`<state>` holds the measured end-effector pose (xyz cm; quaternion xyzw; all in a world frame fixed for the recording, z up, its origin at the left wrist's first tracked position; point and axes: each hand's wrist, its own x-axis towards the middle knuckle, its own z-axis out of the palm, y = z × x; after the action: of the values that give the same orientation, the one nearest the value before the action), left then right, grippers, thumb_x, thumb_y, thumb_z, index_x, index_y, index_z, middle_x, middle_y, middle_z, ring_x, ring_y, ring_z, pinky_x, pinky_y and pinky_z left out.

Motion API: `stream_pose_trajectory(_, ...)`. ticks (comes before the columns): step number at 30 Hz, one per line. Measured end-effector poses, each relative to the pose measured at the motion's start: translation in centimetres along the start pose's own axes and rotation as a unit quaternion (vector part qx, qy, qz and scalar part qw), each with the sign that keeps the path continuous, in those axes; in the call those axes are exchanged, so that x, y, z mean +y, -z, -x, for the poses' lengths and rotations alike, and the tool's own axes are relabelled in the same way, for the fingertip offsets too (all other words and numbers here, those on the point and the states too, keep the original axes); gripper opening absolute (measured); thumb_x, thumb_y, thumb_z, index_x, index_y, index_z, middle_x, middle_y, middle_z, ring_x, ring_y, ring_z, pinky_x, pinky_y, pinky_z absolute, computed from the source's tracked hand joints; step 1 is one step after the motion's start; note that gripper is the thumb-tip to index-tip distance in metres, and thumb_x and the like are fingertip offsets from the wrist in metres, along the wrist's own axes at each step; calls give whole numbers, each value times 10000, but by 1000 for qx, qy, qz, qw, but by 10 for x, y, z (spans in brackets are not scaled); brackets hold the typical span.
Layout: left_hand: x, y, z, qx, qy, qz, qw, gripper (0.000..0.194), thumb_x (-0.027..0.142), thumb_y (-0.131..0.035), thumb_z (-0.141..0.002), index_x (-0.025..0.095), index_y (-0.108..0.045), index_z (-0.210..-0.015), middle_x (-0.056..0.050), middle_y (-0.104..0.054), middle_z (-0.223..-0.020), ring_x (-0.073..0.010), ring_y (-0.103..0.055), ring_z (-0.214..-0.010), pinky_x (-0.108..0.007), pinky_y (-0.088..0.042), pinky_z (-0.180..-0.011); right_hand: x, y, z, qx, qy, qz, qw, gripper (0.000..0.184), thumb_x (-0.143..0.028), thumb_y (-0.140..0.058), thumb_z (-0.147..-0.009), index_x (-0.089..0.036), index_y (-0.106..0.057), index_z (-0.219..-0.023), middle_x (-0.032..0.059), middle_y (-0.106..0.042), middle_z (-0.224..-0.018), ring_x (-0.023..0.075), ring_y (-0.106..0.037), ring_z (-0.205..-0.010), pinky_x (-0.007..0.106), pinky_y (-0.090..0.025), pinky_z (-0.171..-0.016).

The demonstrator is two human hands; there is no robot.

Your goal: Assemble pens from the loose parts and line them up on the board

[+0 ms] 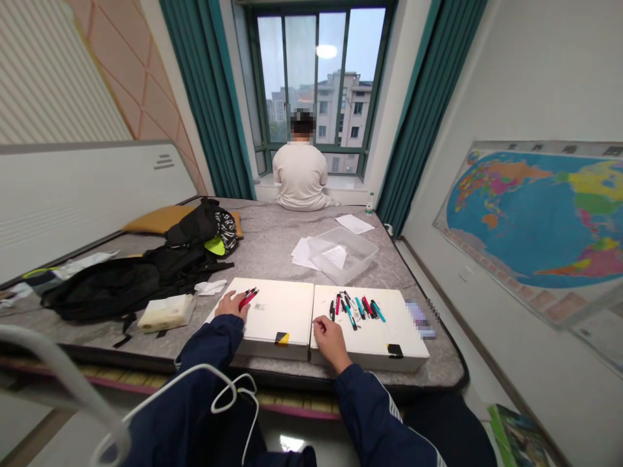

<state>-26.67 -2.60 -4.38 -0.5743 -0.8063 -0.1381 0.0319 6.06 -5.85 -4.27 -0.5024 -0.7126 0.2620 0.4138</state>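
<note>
My left hand [231,305] rests over the left white box [282,314], its fingers closed on red pens [249,296] with black ends that stick out past the fingertips. On the left edge of the right white box [394,337], my right hand [329,338] lies with its fingers curled in. Whether anything small is inside those fingers is hidden. Just beyond it, several black, red and teal pens [360,309] and small pen parts lie loosely in a cluster on the right box.
Behind the boxes stand a clear plastic bin [363,259] and white papers [302,253]. A tissue pack [166,312] and a black backpack [126,279] lie left. A person [300,172] sits by the window. A white cable [199,368] crosses my left sleeve.
</note>
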Motion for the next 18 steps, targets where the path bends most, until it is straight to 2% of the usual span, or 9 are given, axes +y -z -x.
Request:
stream_pose_trajectory(2,1,-9,1,-6,-25,-16,1000,545,414,-470,-839,225,-441,-1349,-106,-332,-1446,-279,-359,-1274,-398,-335,-1007,0,0,1,1,-1,4,1000,204,-226,-426,-828,-180,-624,-824,-8,-571,-612,126,-523,-564,205,-346,-553)
stream_pose_trajectory(4,4,-17,3,-40,-40,-29,998,563,459,-389,-874,258,-355,-1399,-79,-268,-1491,-296,-298,-1317,-461,-292,-1027,-1,0,1,2,-2,11,1000,206,-219,-424,-828,-181,-626,-828,-6,-580,-620,125,-527,-567,204,-347,-557)
stream_pose_trajectory(7,5,-25,4,-82,-36,-41,995,590,513,-288,-892,272,-279,-1430,-55,-206,-1517,-319,-237,-1346,-526,-234,-1038,-2,1,1,3,-3,21,1000,210,-213,-421,-831,-183,-628,-833,-6,-584,-618,123,-528,-566,204,-346,-561)
stream_pose_trajectory(10,3,-26,3,-99,-35,-46,993,622,530,-288,-883,253,-257,-1439,-64,-172,-1525,-332,-188,-1363,-555,-197,-1046,-2,1,1,3,-5,24,1000,206,-207,-424,-830,-184,-629,-836,-7,-582,-613,121,-525,-560,204,-344,-562)
stream_pose_trajectory(12,4,-24,2,-83,-43,-50,994,646,517,-347,-867,220,-272,-1436,-93,-172,-1522,-363,-157,-1366,-583,-168,-1047,-2,2,1,3,-5,23,1000,203,-207,-429,-828,-187,-631,-837,-6,-585,-618,122,-523,-561,204,-342,-560)
stream_pose_trajectory(15,19,-19,5,-13,-85,-18,996,637,415,-441,-842,171,-319,-1417,-133,-228,-1501,-395,-180,-1350,-596,-200,-1036,-2,1,1,3,-3,22,1000,198,-214,-437,-827,-189,-634,-834,-1,-593,-633,125,-527,-576,204,-340,-559)
stream_pose_trajectory(17,41,-18,12,16,-159,65,985,550,344,-454,-835,156,-422,-1351,-146,-373,-1425,-342,-305,-1313,-521,-292,-1030,-2,1,1,6,-5,22,1000,198,-219,-439,-828,-188,-634,-829,1,-595,-631,127,-529,-581,204,-339,-559)
stream_pose_trajectory(18,56,-18,17,19,-219,129,967,471,317,-435,-846,158,-492,-1286,-136,-473,-1343,-287,-400,-1261,-452,-347,-1017,-3,1,1,7,-6,22,1000,198,-221,-439,-830,-187,-634,-826,2,-595,-628,127,-530,-581,204,-340,-560)
